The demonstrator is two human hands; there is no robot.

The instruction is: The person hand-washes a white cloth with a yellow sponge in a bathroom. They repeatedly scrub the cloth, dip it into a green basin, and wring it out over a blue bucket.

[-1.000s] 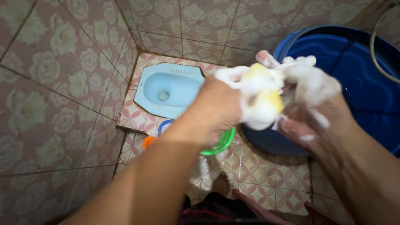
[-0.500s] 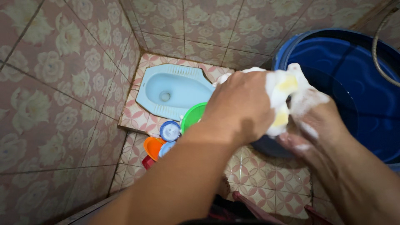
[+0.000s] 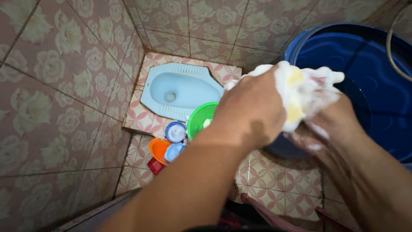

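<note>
We see our left hand [image 3: 251, 109] and right hand [image 3: 332, 124] pressed together around a foam-covered yellow sponge [image 3: 294, 96], both clamped on it, held up in front of the rim of the big blue water barrel [image 3: 377, 86]. Below our left forearm, on the patterned floor tiles [image 3: 279, 176], lie a green plastic lid [image 3: 201, 119], two small blue lids [image 3: 175, 132] and an orange lid [image 3: 157, 149], just beside the light blue squat toilet [image 3: 180, 91] set in the corner.
</note>
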